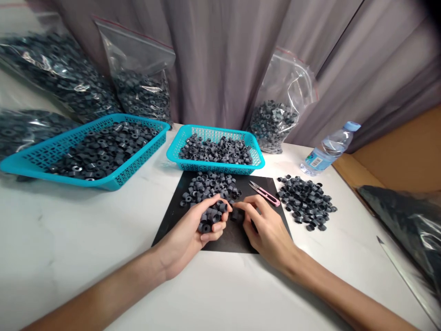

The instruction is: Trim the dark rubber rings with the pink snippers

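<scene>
Cupped palm up above a black mat (pixel 179 227), my left hand (pixel 188 232) holds several small dark grey plastic sleeves (pixel 214 217), short and hollow. My right hand (pixel 268 225) is curled palm down over the mat's right part. Its fingers bend round dark, blurred sleeves (pixel 237 214) close to the left fingertips; part of them is hidden under the hand. Behind both hands, a heap of the same sleeves (pixel 210 186) lies on the mat. Pink-handled thread snips (pixel 268 195) rest at the mat's right edge, beyond my right hand.
Two blue baskets (pixel 215 167) (pixel 113 181) hold more sleeves. On the right lie a loose pile of dark pieces (pixel 305 200), a water bottle (pixel 327 149) and a cardboard box (pixel 406 147). Filled clear bags (pixel 141 87) (pixel 275 119) stand against the grey curtain (pixel 213 59).
</scene>
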`<state>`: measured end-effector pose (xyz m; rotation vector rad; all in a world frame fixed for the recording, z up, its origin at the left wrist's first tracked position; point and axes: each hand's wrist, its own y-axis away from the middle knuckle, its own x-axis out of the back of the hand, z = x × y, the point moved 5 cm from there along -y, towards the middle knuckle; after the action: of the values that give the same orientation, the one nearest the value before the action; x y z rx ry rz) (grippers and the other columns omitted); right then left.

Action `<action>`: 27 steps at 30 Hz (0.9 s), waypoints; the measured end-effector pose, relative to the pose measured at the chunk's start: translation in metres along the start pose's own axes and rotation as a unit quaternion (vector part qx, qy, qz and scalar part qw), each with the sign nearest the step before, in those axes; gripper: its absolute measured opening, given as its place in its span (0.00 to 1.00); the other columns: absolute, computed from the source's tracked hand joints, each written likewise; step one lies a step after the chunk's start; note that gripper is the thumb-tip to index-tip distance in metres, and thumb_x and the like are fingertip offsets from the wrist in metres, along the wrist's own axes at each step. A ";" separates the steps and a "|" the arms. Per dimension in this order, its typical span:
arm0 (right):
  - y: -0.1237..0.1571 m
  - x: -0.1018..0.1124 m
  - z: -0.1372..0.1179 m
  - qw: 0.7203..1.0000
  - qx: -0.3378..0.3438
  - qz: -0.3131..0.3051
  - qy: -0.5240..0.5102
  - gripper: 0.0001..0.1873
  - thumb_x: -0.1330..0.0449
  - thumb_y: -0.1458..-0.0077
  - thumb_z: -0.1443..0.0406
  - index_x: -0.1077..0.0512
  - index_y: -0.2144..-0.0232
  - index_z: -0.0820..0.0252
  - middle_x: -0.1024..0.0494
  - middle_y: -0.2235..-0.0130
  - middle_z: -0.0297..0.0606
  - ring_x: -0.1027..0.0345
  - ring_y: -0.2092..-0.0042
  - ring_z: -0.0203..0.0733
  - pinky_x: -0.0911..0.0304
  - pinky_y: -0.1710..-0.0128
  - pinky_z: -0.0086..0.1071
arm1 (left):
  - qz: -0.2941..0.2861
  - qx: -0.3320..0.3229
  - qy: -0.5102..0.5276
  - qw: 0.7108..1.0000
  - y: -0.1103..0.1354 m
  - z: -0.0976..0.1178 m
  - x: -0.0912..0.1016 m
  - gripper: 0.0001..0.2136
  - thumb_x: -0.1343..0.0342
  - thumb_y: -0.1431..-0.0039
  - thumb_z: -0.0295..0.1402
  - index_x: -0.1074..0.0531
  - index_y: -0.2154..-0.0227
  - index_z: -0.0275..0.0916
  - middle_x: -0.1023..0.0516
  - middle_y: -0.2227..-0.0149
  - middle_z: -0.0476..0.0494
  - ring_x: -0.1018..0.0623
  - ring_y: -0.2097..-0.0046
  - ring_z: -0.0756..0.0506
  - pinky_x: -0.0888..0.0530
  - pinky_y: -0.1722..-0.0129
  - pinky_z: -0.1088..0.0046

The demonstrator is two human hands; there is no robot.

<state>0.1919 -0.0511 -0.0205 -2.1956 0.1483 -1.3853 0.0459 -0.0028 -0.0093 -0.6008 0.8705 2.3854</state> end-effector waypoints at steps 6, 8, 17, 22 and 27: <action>-0.002 0.003 -0.004 0.999 0.001 -0.032 -0.001 0.20 0.48 0.46 0.76 0.33 0.51 0.59 0.32 0.54 0.43 0.32 0.62 0.41 0.30 0.61 0.36 | 0.010 0.003 0.003 1.000 0.000 0.002 0.001 0.10 0.46 0.36 0.35 0.28 0.67 0.34 0.33 0.73 0.50 0.39 0.78 0.59 0.44 0.83 0.87; -0.002 0.004 -0.006 0.999 0.008 -0.038 -0.017 0.21 0.48 0.45 0.76 0.34 0.50 0.59 0.33 0.53 0.44 0.32 0.61 0.41 0.30 0.61 0.36 | 0.015 0.005 0.004 1.000 -0.001 0.003 0.001 0.09 0.46 0.36 0.35 0.28 0.68 0.34 0.33 0.72 0.50 0.39 0.78 0.59 0.44 0.83 0.87; 0.002 0.001 -0.007 0.996 0.059 -0.032 -0.054 0.15 0.51 0.36 0.73 0.32 0.50 0.59 0.31 0.53 0.45 0.30 0.58 0.40 0.28 0.57 0.35 | 0.005 0.012 0.003 1.000 -0.003 0.001 0.003 0.11 0.47 0.35 0.36 0.27 0.68 0.33 0.33 0.71 0.49 0.39 0.77 0.58 0.43 0.83 0.86; 0.005 0.003 -0.007 0.995 0.069 0.005 -0.067 0.13 0.49 0.34 0.72 0.31 0.50 0.59 0.30 0.54 0.44 0.29 0.56 0.39 0.29 0.56 0.33 | -0.002 0.002 -0.038 0.999 -0.001 0.004 0.001 0.13 0.47 0.35 0.39 0.27 0.66 0.33 0.34 0.72 0.50 0.41 0.78 0.58 0.45 0.83 0.85; 0.003 0.009 -0.005 0.992 0.048 0.061 -0.104 0.13 0.47 0.35 0.72 0.30 0.50 0.57 0.29 0.56 0.41 0.29 0.59 0.36 0.29 0.59 0.30 | 0.002 0.020 -0.060 0.998 0.000 0.001 -0.001 0.14 0.49 0.34 0.41 0.27 0.65 0.34 0.33 0.71 0.48 0.39 0.76 0.57 0.46 0.82 0.85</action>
<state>0.1921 -0.0592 -0.0127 -2.1950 0.1341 -1.0692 0.0466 -0.0022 -0.0086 -0.4359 0.8657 2.3743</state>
